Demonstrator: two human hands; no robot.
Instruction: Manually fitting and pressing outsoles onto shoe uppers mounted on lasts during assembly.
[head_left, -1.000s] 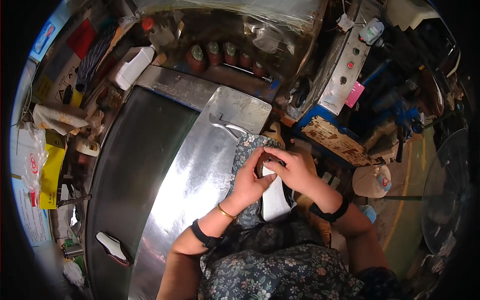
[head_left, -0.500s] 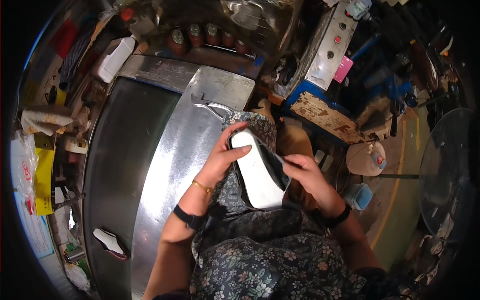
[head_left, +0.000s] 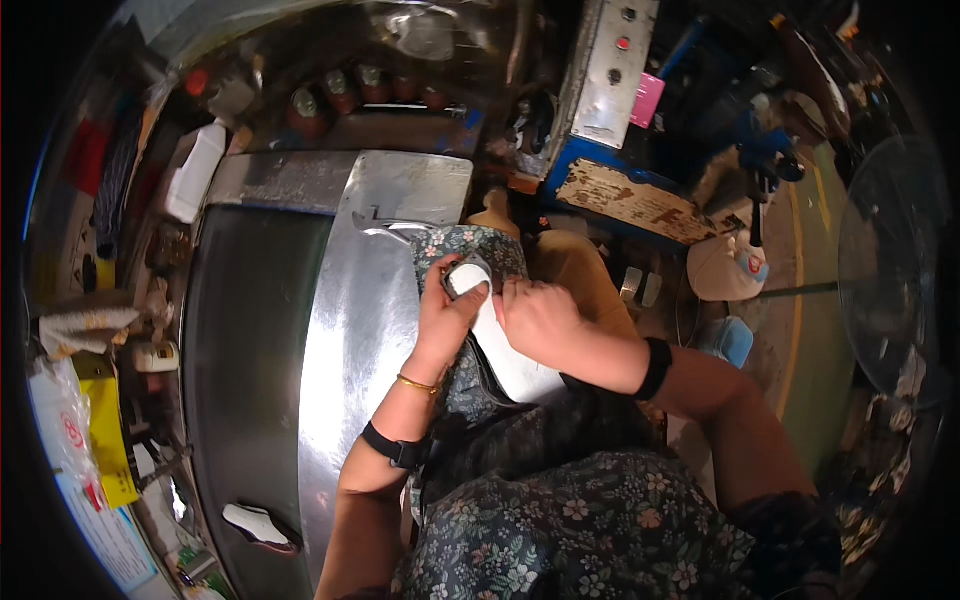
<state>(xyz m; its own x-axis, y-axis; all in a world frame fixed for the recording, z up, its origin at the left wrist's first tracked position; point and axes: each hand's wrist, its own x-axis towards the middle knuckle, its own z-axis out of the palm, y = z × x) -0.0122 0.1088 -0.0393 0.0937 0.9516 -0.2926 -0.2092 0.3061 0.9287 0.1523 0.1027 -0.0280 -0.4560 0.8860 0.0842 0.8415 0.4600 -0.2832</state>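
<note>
A white shoe sole lies over dark, small-flowered cloth; the counter is shiny silver, beside a yellow sheet.

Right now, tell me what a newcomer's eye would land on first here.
First, the two hands at the centre: the left hand and the right hand both grip a white, dark-edged shoe piece over a floral-apron lap. Next, the shiny steel worktable spreads out on the left, with metal pliers lying near its far end. A second white shoe piece lies on the dark belt at lower left.
</note>
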